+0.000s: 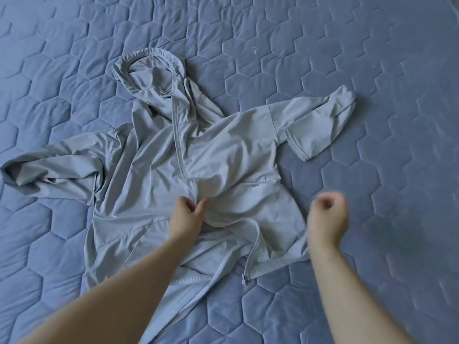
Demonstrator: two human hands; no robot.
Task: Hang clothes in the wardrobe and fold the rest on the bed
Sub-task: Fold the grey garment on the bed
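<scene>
Grey hooded jacket point(223, 155) spread mid-frame on blue quilted bed point(372, 70), hood point(151, 73) toward 11 o'clock. Left hand point(188, 212) pinching its front at 6 o'clock; right hand point(326, 214) at 4 o'clock, blurred, curled, seemingly empty. Risk: one-handed tug bunching fabric, skewing the fold.

A blue quilted cover point(387, 78) stitched in hexagons fills the whole view, bearing a small pale mark point(255, 49) toward 12 o'clock
</scene>
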